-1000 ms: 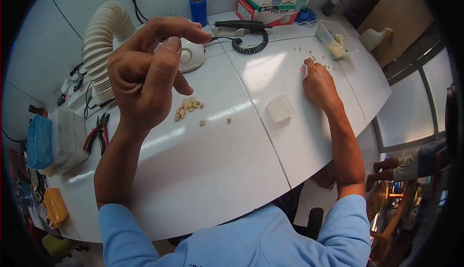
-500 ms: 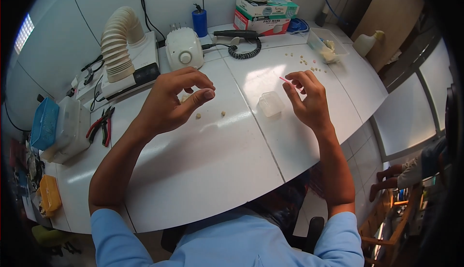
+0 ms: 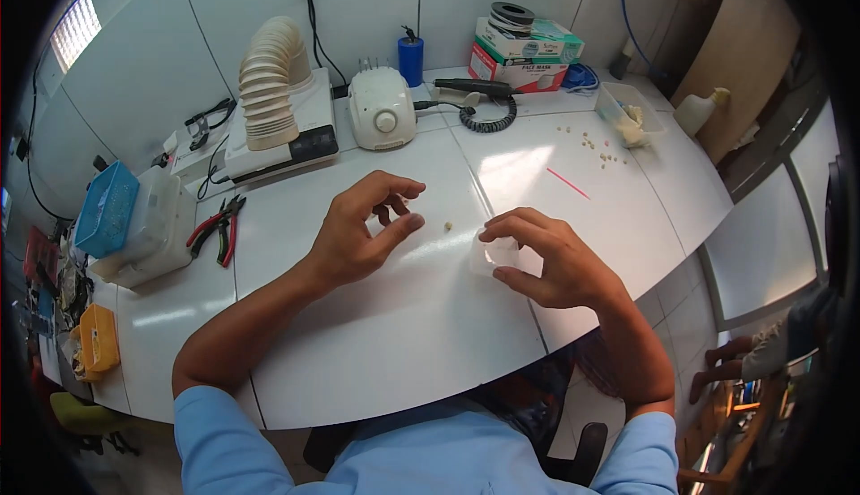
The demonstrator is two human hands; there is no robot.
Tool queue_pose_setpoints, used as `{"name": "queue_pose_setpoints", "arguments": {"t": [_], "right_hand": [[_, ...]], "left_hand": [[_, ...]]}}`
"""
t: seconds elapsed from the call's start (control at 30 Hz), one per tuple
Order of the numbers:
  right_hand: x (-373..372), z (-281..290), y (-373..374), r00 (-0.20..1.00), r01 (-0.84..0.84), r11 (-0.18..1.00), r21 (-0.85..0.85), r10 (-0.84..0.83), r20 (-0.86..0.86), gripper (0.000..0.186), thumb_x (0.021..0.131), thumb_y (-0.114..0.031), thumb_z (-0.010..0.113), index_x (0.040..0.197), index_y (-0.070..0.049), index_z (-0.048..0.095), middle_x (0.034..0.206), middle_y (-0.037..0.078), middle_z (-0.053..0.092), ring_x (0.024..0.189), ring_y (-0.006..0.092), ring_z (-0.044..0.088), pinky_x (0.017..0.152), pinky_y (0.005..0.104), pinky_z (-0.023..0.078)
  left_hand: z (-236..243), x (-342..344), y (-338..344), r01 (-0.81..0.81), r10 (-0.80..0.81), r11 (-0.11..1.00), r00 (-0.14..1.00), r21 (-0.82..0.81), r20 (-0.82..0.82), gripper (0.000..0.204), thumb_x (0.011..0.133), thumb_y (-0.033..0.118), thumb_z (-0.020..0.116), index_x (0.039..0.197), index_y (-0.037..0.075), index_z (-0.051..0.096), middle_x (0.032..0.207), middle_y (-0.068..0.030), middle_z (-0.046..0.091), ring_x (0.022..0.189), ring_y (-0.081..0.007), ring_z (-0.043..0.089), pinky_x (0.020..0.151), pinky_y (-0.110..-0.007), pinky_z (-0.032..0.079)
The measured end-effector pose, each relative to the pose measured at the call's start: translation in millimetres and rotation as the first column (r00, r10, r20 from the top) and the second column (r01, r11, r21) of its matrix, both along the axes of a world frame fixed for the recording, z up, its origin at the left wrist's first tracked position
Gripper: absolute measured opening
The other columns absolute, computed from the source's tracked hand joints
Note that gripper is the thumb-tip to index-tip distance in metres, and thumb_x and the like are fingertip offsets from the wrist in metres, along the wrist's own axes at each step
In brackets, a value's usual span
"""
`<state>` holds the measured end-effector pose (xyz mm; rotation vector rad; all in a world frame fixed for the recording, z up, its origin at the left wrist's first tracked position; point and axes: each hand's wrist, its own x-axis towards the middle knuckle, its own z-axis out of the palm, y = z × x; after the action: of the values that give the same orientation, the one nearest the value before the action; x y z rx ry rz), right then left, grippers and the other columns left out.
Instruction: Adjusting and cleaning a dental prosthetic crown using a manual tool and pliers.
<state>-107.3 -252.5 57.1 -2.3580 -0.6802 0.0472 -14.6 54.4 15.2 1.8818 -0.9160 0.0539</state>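
My right hand [image 3: 560, 262] has its fingers and thumb around a small translucent plastic container [image 3: 477, 255], partly hiding it. To its left, my left hand [image 3: 363, 231] hovers over the table with curled fingers, a gap between thumb and index finger; nothing shows in its grasp. A small beige bead-like piece [image 3: 449, 226] lies between the hands. Beyond my right hand, a thin pink stick [image 3: 569, 183] rests on the table.
Several beige pieces [image 3: 589, 143] lie before a clear bin [image 3: 647, 128]. Behind my hands are a white control box [image 3: 383, 110], a corded handpiece [image 3: 484, 87] and a ribbed hose [image 3: 269, 92]. Pliers [image 3: 219, 226] and a blue basket [image 3: 106, 208] are at left.
My right hand has let go of the pink stick, which now lies on the table, and has taken the container, bringing it nearer. The view has shifted slightly.
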Motion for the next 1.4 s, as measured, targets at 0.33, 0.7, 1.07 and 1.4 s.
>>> {"name": "queue_pose_setpoints", "arguments": {"t": [0.33,0.7,1.07,1.4], "right_hand": [[6.8,11.4,39.7,0.947,-0.259,0.962,0.084,0.270,-0.172,0.050,0.097,-0.016,0.081,0.140,-0.009,0.056,0.131,0.015,0.060,0.119,0.0395,0.066,0.099,0.0480,0.055],[87.6,-30.3,-169.5,0.508,0.786,0.595,0.169,-0.777,0.372,0.007,0.096,0.003,0.069,0.101,0.003,0.075,0.101,0.019,0.077,0.090,0.0298,0.077,0.086,0.0391,0.062],[122.9,-68.3,-248.4,0.442,0.876,0.475,-0.079,-0.728,0.524,0.017,0.092,0.002,0.068,0.102,-0.002,0.081,0.088,0.020,0.077,0.089,0.0365,0.076,0.085,0.0439,0.060],[161.8,15.4,-127.5,0.747,0.487,0.774,0.405,-0.609,0.267,0.020,0.105,-0.003,0.063,0.117,0.001,0.079,0.096,0.012,0.076,0.073,0.0165,0.071,0.068,0.0313,0.059]], "left_hand": [[-9.0,-42.0,2.3,0.279,-0.298,0.945,0.949,0.168,0.104,0.091,0.080,0.018,0.098,0.156,0.008,0.048,0.139,-0.0182,0.062,0.124,-0.0360,0.067,0.100,-0.045,0.060],[-25.3,-36.6,7.7,0.296,-0.295,0.942,0.955,0.158,-0.025,0.068,0.082,0.013,0.097,0.126,0.009,0.045,0.143,-0.0243,0.063,0.128,-0.0386,0.069,0.106,-0.045,0.059],[-20.7,-37.8,-0.1,0.213,-0.241,0.953,0.964,0.216,0.112,0.052,0.088,0.018,0.093,0.126,0.006,0.059,0.143,-0.0215,0.063,0.129,-0.0383,0.069,0.106,-0.043,0.062],[-15.8,-28.2,-59.5,0.163,-0.253,0.939,0.924,0.303,0.287,0.053,0.094,0.022,0.088,0.139,0.007,0.065,0.142,-0.0219,0.065,0.123,-0.0381,0.069,0.103,-0.045,0.060]]}}
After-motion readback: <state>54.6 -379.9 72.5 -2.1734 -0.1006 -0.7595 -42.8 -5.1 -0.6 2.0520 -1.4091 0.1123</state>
